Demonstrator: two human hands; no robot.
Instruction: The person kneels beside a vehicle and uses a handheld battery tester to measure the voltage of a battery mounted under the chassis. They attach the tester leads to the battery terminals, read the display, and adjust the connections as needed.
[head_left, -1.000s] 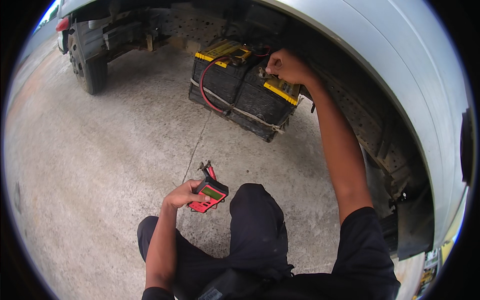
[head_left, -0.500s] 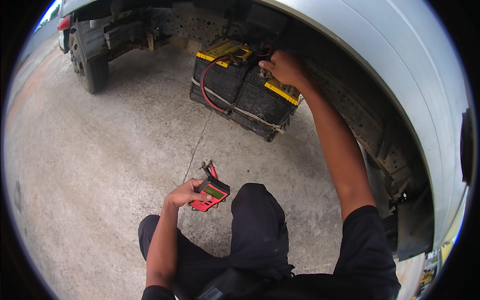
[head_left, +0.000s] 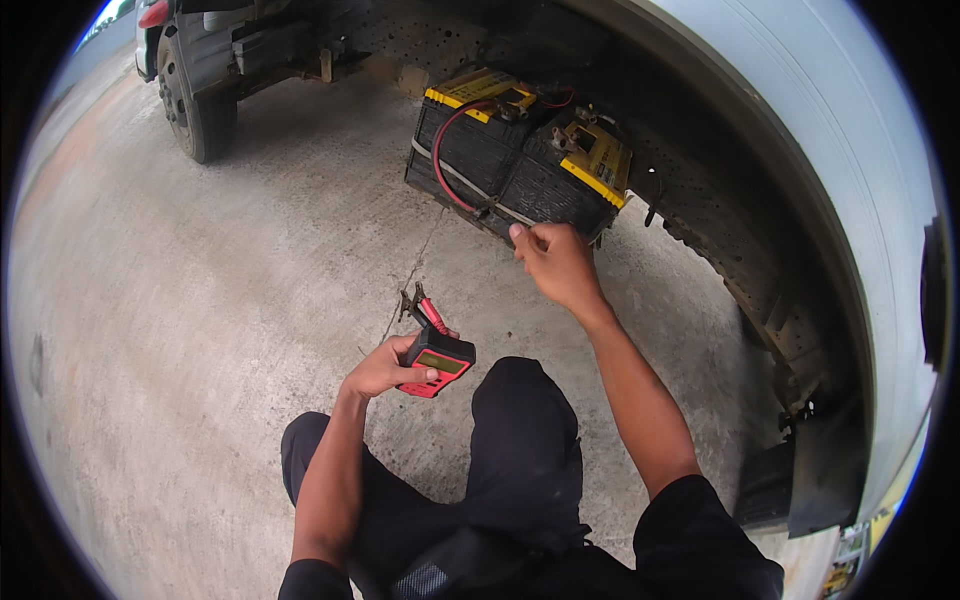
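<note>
My left hand (head_left: 385, 370) is closed around a red and black battery tester (head_left: 440, 362), its thumb on the face below a small greenish screen. From the tester's top come a black and a red lead ending in clamps (head_left: 412, 300), which hang over the concrete. My right hand (head_left: 560, 262) is in front of the batteries' lower edge, fingers curled in and thumb out; I see nothing in it. Two black batteries with yellow tops, a left battery (head_left: 460, 150) and a right battery (head_left: 565, 185), stand side by side, strapped together. A red cable (head_left: 437, 160) loops over the left one's front.
A white vehicle body panel (head_left: 790, 90) curves over the right side. Beneath it runs a dark perforated frame rail (head_left: 700, 180). A wheel (head_left: 205, 120) stands at the far left. The concrete floor (head_left: 220, 300) has a crack; my knees are bent close below the tester.
My right hand has drawn back from the right battery's top, down toward me, uncovering the terminal there. My left hand still holds the tester, raised slightly. The whole view has shifted a little.
</note>
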